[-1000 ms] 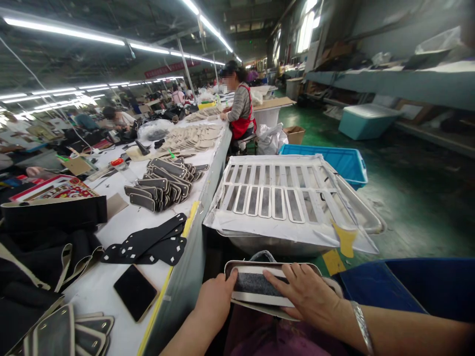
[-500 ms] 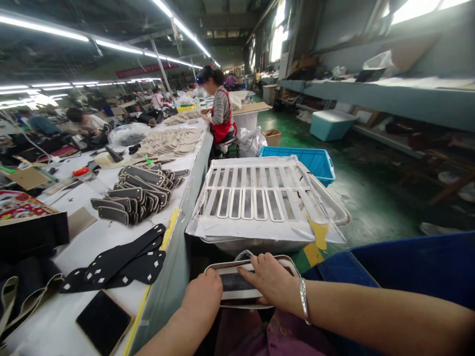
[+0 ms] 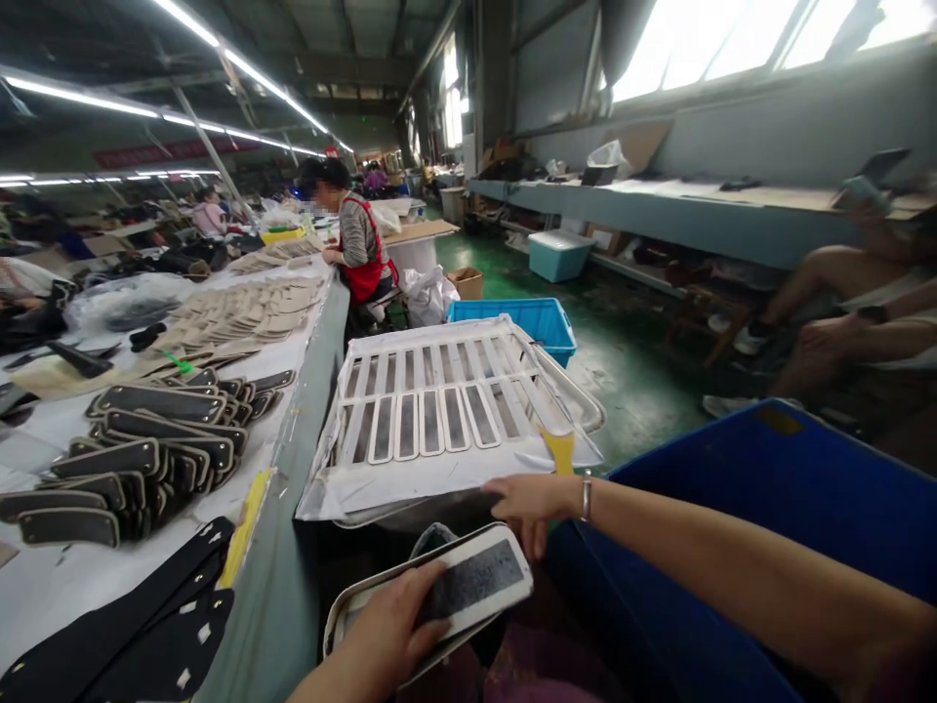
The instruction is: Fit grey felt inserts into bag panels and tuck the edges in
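Note:
My left hand [image 3: 387, 625] grips a flat rectangular piece [image 3: 487, 583], white-edged with a dark grey centre, its thumb and fingers on one end. Under it, at my lap, lies a shallow pale-rimmed tray [image 3: 333, 610], partly covered by the hand and piece. My right hand [image 3: 538, 503] is off the piece, past its far right corner, with its fingers apart and nothing visible in them. Just beyond stands a white slatted frame [image 3: 351, 500], on which several similar white-edged pieces [image 3: 431, 422] lie in a row. A yellow forked tab [image 3: 562, 451] sits at its front right corner.
To the left, a long table [image 3: 253, 537] carries stacks of dark studded strips [image 3: 157, 449], beige pieces [image 3: 256, 303] and black cut shapes [image 3: 139, 615]. A large blue bin [image 3: 791, 517] stands close on my right. A co-worker [image 3: 358, 239] sits farther along the table; another person sits at far right.
My right hand has left the piece and moved away to the far right. My left hand now holds the piece tilted above the tray. The view has turned right.

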Available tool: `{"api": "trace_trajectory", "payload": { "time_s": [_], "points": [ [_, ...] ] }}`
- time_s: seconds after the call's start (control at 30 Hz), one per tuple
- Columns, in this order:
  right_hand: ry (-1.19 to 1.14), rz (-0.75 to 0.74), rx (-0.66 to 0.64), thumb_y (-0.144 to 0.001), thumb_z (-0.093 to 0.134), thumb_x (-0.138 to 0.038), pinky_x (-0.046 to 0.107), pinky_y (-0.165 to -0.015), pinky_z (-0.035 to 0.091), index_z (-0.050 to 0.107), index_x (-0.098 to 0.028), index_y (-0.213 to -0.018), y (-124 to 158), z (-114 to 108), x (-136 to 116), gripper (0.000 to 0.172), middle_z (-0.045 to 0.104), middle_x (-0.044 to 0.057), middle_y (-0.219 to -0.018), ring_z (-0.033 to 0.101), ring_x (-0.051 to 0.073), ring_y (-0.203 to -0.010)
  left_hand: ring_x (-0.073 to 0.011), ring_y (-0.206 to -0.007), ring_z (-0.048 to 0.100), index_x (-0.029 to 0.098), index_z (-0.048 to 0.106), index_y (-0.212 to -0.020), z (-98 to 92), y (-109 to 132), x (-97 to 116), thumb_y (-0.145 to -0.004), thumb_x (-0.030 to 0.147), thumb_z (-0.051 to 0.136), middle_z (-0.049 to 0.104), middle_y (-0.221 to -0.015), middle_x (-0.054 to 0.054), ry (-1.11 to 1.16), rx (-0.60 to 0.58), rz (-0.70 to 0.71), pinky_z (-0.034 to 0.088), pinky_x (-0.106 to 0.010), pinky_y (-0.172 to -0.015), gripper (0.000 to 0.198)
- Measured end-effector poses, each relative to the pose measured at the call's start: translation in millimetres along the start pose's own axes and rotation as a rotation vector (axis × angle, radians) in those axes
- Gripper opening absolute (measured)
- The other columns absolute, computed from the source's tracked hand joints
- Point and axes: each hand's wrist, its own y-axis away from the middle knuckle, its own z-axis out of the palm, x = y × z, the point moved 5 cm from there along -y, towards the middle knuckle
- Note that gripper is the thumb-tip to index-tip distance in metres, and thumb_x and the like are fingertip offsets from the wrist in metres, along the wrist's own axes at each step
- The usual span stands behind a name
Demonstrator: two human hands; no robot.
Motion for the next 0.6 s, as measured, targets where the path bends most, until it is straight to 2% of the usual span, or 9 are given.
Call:
{"api": "trace_trajectory", "payload": {
  "time_s": [0.07,0.1,0.17,0.23,0.3,0.37,0.4,0.5,0.6],
  "points": [
    [-0.062,0.092,-0.168,-0.083,0.048,-0.035,0.031,-0.050,0.051,0.051,-0.017,-0.119,9.4,13.7,27.2,0.041,0.065,0.005,-0.065,0.062,0.019,-0.051,-0.0218,-0.106,0.054,0.033,0.031,-0.138,4.2,-3.0,6.5,-0.083,0.028,0.050,0.053,-0.122,-0.006,-0.057,-0.076,0.059,0.041,-0.032,-0.092,0.058],
    [-0.111,0.135,-0.236,-0.083,0.046,-0.029,0.029,-0.046,0.050,0.049,-0.018,-0.121,13.7,23.8,38.5,0.040,0.064,0.003,-0.063,0.060,0.017,-0.047,-0.0228,-0.103,0.056,0.037,0.028,-0.139,6.6,-4.3,8.6,-0.085,0.028,0.046,0.052,-0.122,-0.006,-0.102,-0.117,0.070,0.043,-0.033,-0.090,0.057],
    [-0.227,0.156,-0.252,-0.083,0.043,-0.022,0.025,-0.042,0.048,0.045,-0.020,-0.123,18.2,40.7,52.1,0.041,0.065,0.002,-0.070,0.056,0.012,-0.042,-0.0240,-0.094,0.060,0.041,0.029,-0.137,9.8,-6.0,11.4,-0.088,0.027,0.040,0.053,-0.116,-0.008,-0.197,-0.167,0.072,0.047,-0.036,-0.082,0.053],
    [-0.337,0.047,-0.138,-0.084,0.043,-0.021,0.025,-0.050,0.051,0.047,-0.022,-0.123,18.7,47.4,53.1,0.040,0.065,0.003,-0.084,0.058,0.011,-0.051,-0.0238,-0.087,0.062,0.044,0.031,-0.135,11.1,-6.3,14.3,-0.089,0.027,0.037,0.053,-0.114,-0.009,-0.263,-0.191,0.079,0.049,-0.036,-0.077,0.050],
    [-0.374,-0.132,0.015,-0.085,0.043,-0.022,0.029,-0.070,0.053,0.053,-0.021,-0.118,20.7,44.2,46.4,0.035,0.064,0.003,-0.095,0.062,0.014,-0.073,-0.0232,-0.085,0.062,0.045,0.033,-0.134,10.9,-6.1,17.7,-0.088,0.026,0.037,0.052,-0.113,-0.010,-0.297,-0.195,0.082,0.049,-0.036,-0.076,0.050],
    [-0.347,-0.234,0.132,-0.085,0.040,-0.020,0.031,-0.088,0.047,0.057,-0.019,-0.114,25.6,37.1,39.9,0.034,0.064,0.003,-0.100,0.059,0.018,-0.093,-0.0234,-0.085,0.062,0.044,0.034,-0.134,9.1,-6.5,21.8,-0.088,0.026,0.038,0.053,-0.111,-0.010,-0.308,-0.184,0.077,0.049,-0.037,-0.076,0.050],
    [-0.325,-0.245,0.162,-0.084,0.039,-0.018,0.032,-0.092,0.045,0.058,-0.019,-0.113,28.3,33.7,37.3,0.035,0.063,0.003,-0.101,0.057,0.018,-0.097,-0.0238,-0.085,0.062,0.043,0.034,-0.134,7.6,-6.8,23.9,-0.088,0.026,0.037,0.054,-0.109,-0.011,-0.310,-0.176,0.071,0.049,-0.038,-0.077,0.049],
    [-0.279,-0.224,0.181,-0.082,0.039,-0.017,0.031,-0.092,0.044,0.060,-0.019,-0.112,36.3,24.8,26.9,0.037,0.063,0.003,-0.102,0.057,0.019,-0.097,-0.0251,-0.086,0.061,0.040,0.038,-0.133,0.6,-7.5,30.4,-0.091,0.033,0.031,0.056,-0.105,-0.011,-0.295,-0.164,0.053,0.049,-0.042,-0.079,0.043],
    [-0.271,-0.224,0.208,-0.084,0.041,-0.021,0.028,-0.087,0.045,0.060,-0.017,-0.113,42.7,14.7,10.9,0.035,0.063,0.005,-0.100,0.057,0.018,-0.094,-0.0302,-0.095,0.059,0.038,0.040,-0.133,-4.7,-5.8,37.2,-0.087,0.055,0.036,0.054,-0.113,-0.012,-0.250,-0.180,0.071,0.047,-0.047,-0.084,0.049]
  ]
}}
